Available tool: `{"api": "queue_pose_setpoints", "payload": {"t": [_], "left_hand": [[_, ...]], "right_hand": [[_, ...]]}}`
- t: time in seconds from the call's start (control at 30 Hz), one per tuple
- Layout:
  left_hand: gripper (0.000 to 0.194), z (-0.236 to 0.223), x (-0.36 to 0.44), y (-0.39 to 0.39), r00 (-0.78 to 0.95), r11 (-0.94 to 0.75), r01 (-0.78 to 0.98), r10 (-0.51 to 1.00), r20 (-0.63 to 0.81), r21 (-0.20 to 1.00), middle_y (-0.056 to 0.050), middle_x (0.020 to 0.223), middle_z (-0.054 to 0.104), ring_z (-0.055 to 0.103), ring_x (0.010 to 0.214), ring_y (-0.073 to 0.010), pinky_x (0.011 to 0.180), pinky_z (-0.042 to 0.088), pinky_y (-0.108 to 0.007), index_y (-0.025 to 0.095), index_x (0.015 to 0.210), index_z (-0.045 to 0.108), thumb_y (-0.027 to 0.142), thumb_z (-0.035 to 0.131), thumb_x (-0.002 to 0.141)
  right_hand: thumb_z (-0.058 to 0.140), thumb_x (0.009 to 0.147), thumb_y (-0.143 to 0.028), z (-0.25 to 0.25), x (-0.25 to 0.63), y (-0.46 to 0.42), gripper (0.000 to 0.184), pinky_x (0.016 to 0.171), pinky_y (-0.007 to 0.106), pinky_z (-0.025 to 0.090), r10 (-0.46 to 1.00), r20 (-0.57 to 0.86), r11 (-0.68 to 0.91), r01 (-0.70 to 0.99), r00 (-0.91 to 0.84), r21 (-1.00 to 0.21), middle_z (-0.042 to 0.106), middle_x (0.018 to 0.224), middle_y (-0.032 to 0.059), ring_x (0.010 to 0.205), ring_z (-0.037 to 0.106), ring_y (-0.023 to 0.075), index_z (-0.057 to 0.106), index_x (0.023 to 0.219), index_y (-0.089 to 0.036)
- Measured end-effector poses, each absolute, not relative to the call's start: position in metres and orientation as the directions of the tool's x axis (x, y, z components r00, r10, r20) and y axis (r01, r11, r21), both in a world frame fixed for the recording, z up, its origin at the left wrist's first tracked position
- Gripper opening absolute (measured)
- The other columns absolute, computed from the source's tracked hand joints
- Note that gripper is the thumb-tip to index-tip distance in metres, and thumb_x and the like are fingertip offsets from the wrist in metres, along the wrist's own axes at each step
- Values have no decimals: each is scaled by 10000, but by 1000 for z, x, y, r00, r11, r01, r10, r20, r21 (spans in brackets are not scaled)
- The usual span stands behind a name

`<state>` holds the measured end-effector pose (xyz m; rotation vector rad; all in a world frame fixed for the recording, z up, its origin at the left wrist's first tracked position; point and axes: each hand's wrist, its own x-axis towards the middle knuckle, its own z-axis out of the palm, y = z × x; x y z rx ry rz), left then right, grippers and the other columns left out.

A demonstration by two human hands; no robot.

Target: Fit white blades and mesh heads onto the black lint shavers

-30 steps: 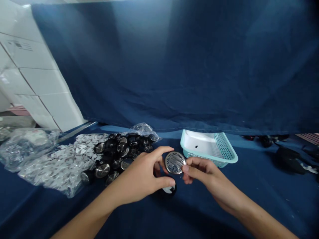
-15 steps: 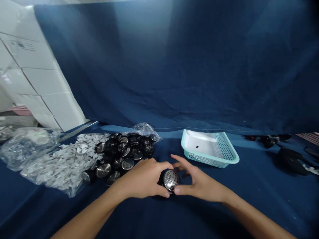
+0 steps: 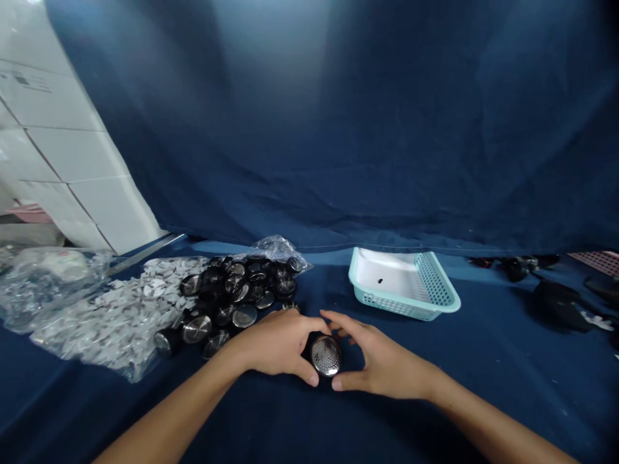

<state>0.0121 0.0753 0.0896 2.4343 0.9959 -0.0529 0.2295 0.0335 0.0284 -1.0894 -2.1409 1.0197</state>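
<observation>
Lowered since the earlier frame: perforated steel dome point(image 3: 325, 356) now sits low over the blue-clothed table point(image 3: 483, 412), gripped lightly between the cupped left hand point(image 3: 275, 345) and right hand point(image 3: 382, 361). Even fingertip pressure from opposite sides suits this round part.

Bare left forearm point(image 3: 164, 412) and right forearm point(image 3: 488, 425) angled inward from the bottom corners. Left hand point(image 3: 275, 341) and right hand point(image 3: 382, 361) curved palm-down, facing each other, fingers point(image 3: 341, 324) arched, left thumb point(image 3: 309, 377) low; firmness of grip probably slight, though hard to judge from overhead.
</observation>
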Motion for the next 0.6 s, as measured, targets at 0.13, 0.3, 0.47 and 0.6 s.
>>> {"api": "queue_pose_setpoints", "payload": {"t": [0.13, 0.3, 0.47, 0.6], "left_hand": [[610, 86, 12, 75, 716, -592, 680, 663, -218, 433, 29, 714, 635, 583, 685, -198, 645, 373, -280, 293, 1135, 630, 453, 815, 577], [622, 81, 12, 78, 722, -598, 670, 664, -197, 440, 3, 778, 670, 602, 738, -226, 678, 388, -290, 255, 1101, 640, 510, 803, 558], [510, 81, 12, 75, 727, -611, 668, 658, -197, 425, -5, 767, 660, 610, 746, -231, 671, 406, -312, 250, 1019, 661, 538, 752, 607], [617, 83, 9, 73, 684, -601, 709, 714, -151, 368, -53, 990, 656, 610, 902, -285, 768, 441, -376, 232, 1094, 638, 564, 755, 587]], "right_hand": [[796, 691, -362, 30, 225, 29, 1015, 1078, 475, 373, 852, 177, 427, 458, -493, -780, 419, 1437, 81, 1276, 442, 262, 177, 1494, -319], [752, 733, -297, 32, 217, 23, 910, 1082, 484, 366, 838, 238, 501, 519, -492, -693, 454, 1378, 77, 1258, 441, 263, 229, 1477, -316], [715, 752, -231, 25, 213, 23, 855, 1030, 451, 426, 827, 312, 537, 490, -468, -687, 490, 1307, 75, 1175, 496, 238, 246, 1464, -303], [692, 753, -195, 24, 212, 23, 827, 1008, 427, 448, 822, 350, 549, 464, -449, -695, 484, 1337, 66, 1142, 524, 220, 266, 1453, -301]]}}
